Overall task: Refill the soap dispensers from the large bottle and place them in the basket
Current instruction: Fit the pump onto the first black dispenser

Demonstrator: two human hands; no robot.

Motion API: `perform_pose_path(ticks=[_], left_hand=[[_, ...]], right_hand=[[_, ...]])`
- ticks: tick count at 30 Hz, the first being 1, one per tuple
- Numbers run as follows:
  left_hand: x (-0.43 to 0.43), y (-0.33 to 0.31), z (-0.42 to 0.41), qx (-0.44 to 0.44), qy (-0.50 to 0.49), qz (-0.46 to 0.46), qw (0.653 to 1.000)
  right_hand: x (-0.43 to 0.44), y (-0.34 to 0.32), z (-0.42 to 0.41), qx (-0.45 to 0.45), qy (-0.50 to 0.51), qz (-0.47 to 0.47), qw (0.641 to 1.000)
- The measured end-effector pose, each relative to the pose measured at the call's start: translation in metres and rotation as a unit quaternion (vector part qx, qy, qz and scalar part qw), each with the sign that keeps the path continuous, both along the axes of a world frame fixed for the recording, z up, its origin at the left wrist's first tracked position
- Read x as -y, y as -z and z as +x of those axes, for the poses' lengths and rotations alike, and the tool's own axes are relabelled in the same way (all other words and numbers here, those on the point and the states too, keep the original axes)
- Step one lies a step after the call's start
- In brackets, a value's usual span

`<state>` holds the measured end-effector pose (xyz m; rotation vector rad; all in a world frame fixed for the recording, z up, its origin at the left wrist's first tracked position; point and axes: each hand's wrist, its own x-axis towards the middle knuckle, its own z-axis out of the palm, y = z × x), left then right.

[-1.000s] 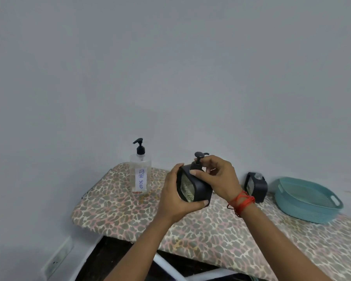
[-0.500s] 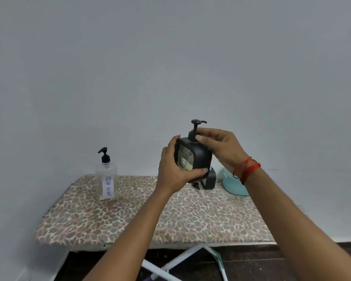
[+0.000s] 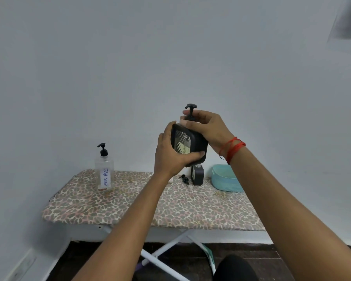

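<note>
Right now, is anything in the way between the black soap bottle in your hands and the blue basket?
Only low down: a second black dispenser stands on the table just left of the basket, under the held dispenser, a loose pump beside it. Through the air, nothing visible blocks the way.

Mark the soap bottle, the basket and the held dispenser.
soap bottle (image 3: 104, 177): head view, on its label.
basket (image 3: 225, 183): head view, on its outer wall.
held dispenser (image 3: 182, 141): head view, on its clear front window.
</note>
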<state>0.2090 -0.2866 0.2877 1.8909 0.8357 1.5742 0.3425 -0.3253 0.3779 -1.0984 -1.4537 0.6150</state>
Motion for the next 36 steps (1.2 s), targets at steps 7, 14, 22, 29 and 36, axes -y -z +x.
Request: perform_pose_path(ticks=[7, 14, 22, 29, 36], left_hand=[[0.013, -0.005, 0.003, -0.008, 0.008, -0.009, 1.0], [0.023, -0.001, -0.004, 0.01, -0.01, -0.007, 1.0], [0.002, -0.008, -0.019, -0.002, 0.017, -0.062, 0.998], [-0.003, -0.001, 0.007, 0.032, -0.072, -0.03, 0.996], [-0.013, 0.011, 0.011, -0.018, -0.074, -0.003, 0.997]], right_hand=[[0.007, -0.003, 0.015, -0.031, -0.023, 0.026, 0.999], [0.001, -0.007, 0.008, 0.072, -0.057, 0.005, 0.996], [-0.009, -0.011, 0.005, 0.005, -0.099, -0.008, 0.995], [-0.024, 0.0, -0.012, 0.016, 0.13, 0.014, 0.991], [-0.026, 0.018, -0.012, 0.059, 0.225, 0.058, 0.971]])
